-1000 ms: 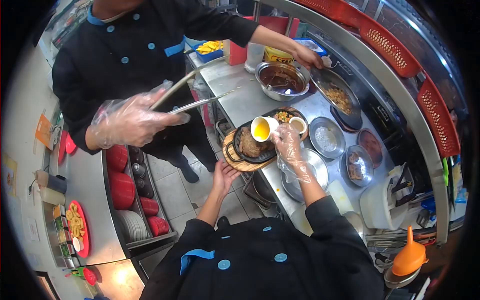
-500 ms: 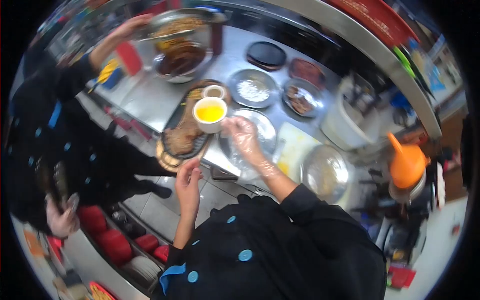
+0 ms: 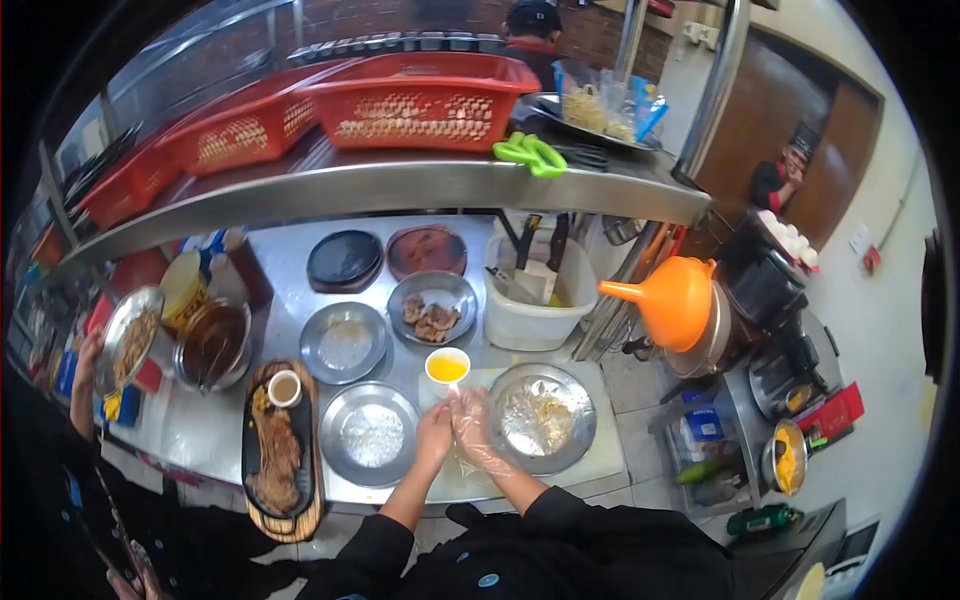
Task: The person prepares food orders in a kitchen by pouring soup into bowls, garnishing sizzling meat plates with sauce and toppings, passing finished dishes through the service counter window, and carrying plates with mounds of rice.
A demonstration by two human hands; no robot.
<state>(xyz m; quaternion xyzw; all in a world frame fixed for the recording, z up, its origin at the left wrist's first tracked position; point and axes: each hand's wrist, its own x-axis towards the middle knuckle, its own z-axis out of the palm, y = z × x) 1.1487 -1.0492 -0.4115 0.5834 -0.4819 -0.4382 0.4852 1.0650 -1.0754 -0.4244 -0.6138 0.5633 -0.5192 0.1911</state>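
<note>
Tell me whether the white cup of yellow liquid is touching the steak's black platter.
Apart. The head view shows the white cup well right of the black platter, with a round metal pan visible between them.

We are holding both forearms (image 3: 412, 492) out from dark sleeves (image 3: 562, 510), angled inward; our bare left hand (image 3: 434, 430) is curling just beside our right hand (image 3: 474, 430), which is wearing clear plastic (image 3: 486, 458) and pinching at the fingertips (image 3: 459, 402).
</note>
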